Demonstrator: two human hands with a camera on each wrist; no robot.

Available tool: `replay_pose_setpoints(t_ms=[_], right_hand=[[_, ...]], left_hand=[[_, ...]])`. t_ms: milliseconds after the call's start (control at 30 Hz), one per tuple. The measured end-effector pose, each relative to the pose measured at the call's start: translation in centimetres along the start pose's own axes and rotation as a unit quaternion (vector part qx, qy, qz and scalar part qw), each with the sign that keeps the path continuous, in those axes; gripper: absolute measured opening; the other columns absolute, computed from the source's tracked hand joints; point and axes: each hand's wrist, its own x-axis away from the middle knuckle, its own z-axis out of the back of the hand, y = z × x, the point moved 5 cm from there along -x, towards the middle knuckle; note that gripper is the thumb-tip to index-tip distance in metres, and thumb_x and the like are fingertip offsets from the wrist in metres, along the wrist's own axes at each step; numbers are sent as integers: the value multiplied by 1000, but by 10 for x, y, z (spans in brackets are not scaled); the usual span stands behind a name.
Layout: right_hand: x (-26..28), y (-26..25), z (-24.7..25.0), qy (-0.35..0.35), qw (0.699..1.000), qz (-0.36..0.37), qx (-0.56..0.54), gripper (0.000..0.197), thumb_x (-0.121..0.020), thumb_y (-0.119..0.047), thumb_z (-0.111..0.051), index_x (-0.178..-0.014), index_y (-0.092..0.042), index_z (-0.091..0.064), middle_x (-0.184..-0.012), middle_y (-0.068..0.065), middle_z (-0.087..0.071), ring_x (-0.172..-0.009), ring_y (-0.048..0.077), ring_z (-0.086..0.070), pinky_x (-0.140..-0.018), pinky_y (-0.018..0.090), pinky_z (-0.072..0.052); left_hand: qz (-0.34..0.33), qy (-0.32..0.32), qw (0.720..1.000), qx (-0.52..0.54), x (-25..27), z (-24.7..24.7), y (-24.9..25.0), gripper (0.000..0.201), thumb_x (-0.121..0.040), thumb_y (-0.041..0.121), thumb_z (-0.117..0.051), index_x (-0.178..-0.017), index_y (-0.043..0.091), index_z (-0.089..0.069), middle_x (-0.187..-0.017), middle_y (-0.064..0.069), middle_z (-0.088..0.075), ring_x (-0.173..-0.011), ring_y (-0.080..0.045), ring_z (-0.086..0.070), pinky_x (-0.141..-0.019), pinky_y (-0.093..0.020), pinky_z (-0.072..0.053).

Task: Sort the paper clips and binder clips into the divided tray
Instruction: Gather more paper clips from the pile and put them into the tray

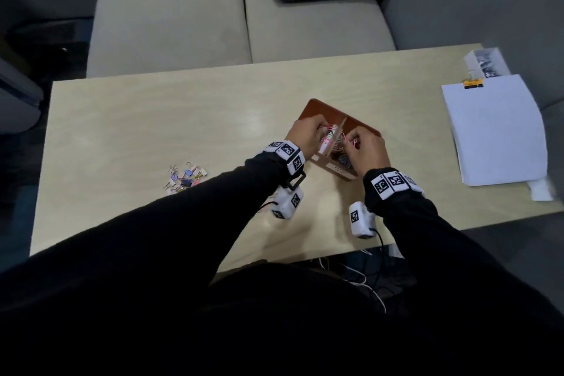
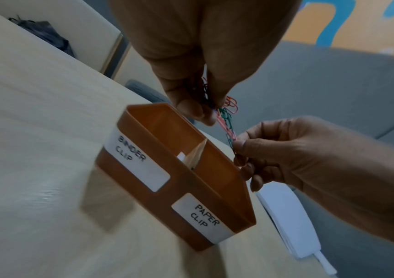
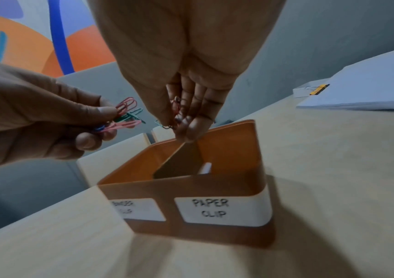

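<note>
The brown divided tray (image 1: 317,107) stands mid-table, labelled BINDER CLIP on one half and PAPER CLIP on the other (image 2: 179,188) (image 3: 191,190). Both hands hover just above it. My left hand (image 1: 323,128) (image 2: 205,111) (image 3: 110,120) pinches a tangled bunch of coloured paper clips (image 2: 227,116) (image 3: 127,112). My right hand (image 1: 355,139) (image 2: 241,148) (image 3: 181,127) pinches a few more clips above the divider. In the left wrist view a string of pink and green clips runs between the two hands. A pile of binder clips (image 1: 184,177) lies on the table to the left.
A white paper stack (image 1: 494,131) held by a yellow binder clip (image 1: 473,82) lies at the table's right end, with a small box (image 1: 485,62) behind it. Beige seat cushions (image 1: 171,27) line the far edge. Cables hang below the near edge.
</note>
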Motion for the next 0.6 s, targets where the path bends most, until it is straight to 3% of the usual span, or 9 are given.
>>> replay_pose_setpoints(t_ms=[167,367,600], right_hand=[[-10,20,-3,-29,997,-41,62,7,-89,-13,-60,-83,-12,-64,-87,14,-70,-82,32,-65,-74,38,-54],[-13,31,-17,-71,986,-66,132,8,-88,-11,-55,-84,-8,-62,-90,21,-68,-86,38,-65,-67,35,-47],[-10,28,-21,-82,984,-59,145,11,-87,-14,-57,-96,-10,-63,-96,17,-68,-93,36,-65,-72,37,-50]], left_hand=[[21,-33,997,-73,-22,-34,6,20,-97,8,-45,-109,9,-62,-96,-8,-64,-81,-23,-59,-68,-26,-39],[32,-96,987,-127,-29,-61,9,23,-93,13,-50,-113,15,-60,-109,-17,-65,-93,-35,-65,-86,-39,-54],[-16,-85,984,-156,-26,-63,8,26,-91,10,-52,-115,21,-56,-103,-14,-68,-87,-33,-66,-80,-43,-57]])
